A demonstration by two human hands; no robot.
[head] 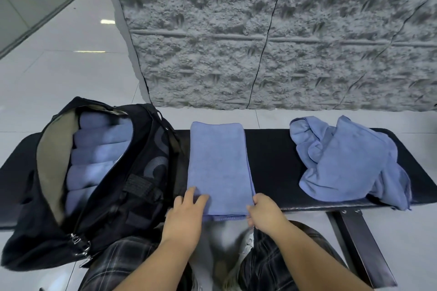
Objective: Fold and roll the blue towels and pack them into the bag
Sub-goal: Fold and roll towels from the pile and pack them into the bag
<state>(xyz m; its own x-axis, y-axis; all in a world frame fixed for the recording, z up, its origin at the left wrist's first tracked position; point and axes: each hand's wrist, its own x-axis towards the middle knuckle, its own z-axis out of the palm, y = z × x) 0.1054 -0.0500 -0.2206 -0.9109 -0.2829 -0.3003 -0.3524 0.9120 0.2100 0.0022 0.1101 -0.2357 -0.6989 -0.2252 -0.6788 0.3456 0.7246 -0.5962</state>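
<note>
Both hands grip the near end of a folded blue towel [220, 168] on a black bench [272, 160]: the left hand [186, 212] lies on the near left corner with fingers laid over the cloth and the thumb at the edge, while the right hand [266, 214] curls its fingers round the near right corner, pinching the hem. The towel lies as a long narrow strip running away from the person, flat across the middle of the bench seat, its near edge hanging just over the front lip.

To the left, a black bag [132, 184] sits open on the bench, touching or just beside the strip. Inside it, rolled blue towels [94, 160] are stacked side by side, filling the opening against a pale lining.

To the right, well apart from the strip, a crumpled heap of blue towels [350, 163] rests on the far end of the seat, one corner drooping over the front edge.

The person's knees, in dark checked trousers [123, 264], show below the bench. Behind it stands a rough grey wall panel [260, 30] on a glossy tiled floor [71, 73].
</note>
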